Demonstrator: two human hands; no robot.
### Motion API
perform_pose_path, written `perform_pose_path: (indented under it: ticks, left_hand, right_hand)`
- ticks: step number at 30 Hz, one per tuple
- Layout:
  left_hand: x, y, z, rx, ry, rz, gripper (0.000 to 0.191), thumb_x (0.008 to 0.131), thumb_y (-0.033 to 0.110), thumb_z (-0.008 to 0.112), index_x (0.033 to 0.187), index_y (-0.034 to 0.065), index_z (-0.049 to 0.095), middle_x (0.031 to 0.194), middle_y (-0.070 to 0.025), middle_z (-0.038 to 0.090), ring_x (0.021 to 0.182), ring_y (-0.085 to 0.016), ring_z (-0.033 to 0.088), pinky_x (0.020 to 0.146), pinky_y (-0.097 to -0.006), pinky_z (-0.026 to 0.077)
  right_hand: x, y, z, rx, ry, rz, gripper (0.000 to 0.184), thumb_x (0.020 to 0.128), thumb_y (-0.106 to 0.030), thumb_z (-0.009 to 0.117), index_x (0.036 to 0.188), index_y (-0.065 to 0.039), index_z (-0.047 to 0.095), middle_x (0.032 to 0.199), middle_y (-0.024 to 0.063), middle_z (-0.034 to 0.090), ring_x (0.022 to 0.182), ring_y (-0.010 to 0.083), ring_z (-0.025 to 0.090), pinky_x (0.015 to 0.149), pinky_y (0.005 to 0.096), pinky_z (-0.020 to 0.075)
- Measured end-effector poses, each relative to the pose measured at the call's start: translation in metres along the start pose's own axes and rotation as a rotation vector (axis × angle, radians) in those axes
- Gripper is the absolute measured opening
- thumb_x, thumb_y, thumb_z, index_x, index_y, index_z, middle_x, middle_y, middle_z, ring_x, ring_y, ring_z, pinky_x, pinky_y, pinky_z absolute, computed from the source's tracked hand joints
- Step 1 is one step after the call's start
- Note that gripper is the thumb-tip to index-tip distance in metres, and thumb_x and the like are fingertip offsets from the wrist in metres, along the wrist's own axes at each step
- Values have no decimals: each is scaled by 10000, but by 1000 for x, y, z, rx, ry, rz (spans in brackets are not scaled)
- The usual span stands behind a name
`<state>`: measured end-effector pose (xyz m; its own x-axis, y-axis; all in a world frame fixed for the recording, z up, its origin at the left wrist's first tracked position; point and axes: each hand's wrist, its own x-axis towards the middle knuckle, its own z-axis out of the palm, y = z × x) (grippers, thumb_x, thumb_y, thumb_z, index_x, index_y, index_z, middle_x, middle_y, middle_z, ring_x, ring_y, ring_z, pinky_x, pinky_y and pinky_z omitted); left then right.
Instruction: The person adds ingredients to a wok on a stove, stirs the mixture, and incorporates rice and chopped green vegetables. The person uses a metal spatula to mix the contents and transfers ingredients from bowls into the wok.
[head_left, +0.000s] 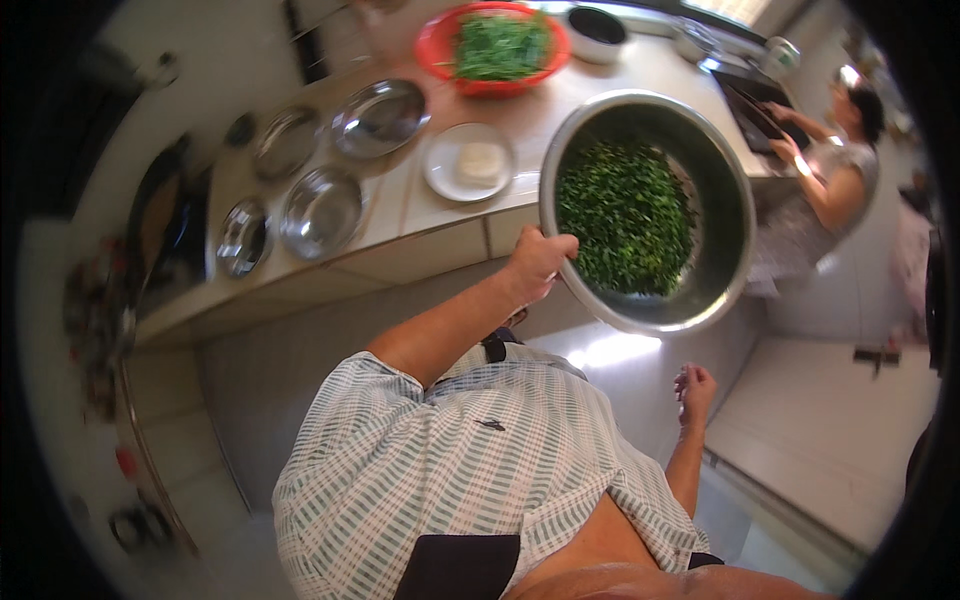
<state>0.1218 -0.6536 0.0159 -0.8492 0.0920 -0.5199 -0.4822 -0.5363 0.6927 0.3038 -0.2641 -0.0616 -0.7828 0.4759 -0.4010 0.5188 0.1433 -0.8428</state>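
My left hand grips the rim of a large, deep metal basin, its thumb over the edge. The basin is tilted towards me in front of the counter's edge. Chopped green leaves lie in a heap on its bottom. Low on the right, below the basin and apart from it, is my right hand, with loosely curled fingers and nothing seen in it. Left of the basin, a white plate with a pale block stands on the counter.
Several metal bowls stand on the counter's left part. A red plastic basket of leafy greens and a pot with dark contents are at the back. At right, another person holds a dark flat object over the counter.
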Motion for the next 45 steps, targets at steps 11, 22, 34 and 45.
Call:
perform_pose_path:
  ticks: [11,22,34,45]
  left_hand:
    - [-161,12,132,-62,576,249,80,685,-39,628,695,-23,550,664,-68,536,561,-167,520,493,-340,403]
    - [-131,-20,262,-161,1036,485,182,725,-65,592,905,-37,585,797,-75,584,690,-193,583,646,-335,493]
    - [-44,-80,286,-335,1685,778,411,696,-89,581,1102,-41,546,1010,-109,618,864,-208,608,732,-310,499]
    - [-18,-104,230,-524,2020,1010,540,588,-114,564,1127,-91,540,987,-135,626,822,-269,613,768,-346,514]
  right_hand:
    - [114,-252,-10,465,-690,-57,460,1017,-430,468,984,11,595,671,73,594,472,85,480,406,207,359]
    - [260,-333,98,198,-1344,-363,262,861,-45,655,1084,36,546,945,68,622,852,135,569,772,284,481]
    - [288,-401,197,-218,-1646,-538,313,791,-77,625,1037,92,531,831,159,609,679,225,603,580,397,496]
    - [254,-379,337,-177,-1995,-975,391,858,-295,685,912,78,580,675,143,604,641,225,625,564,364,486]
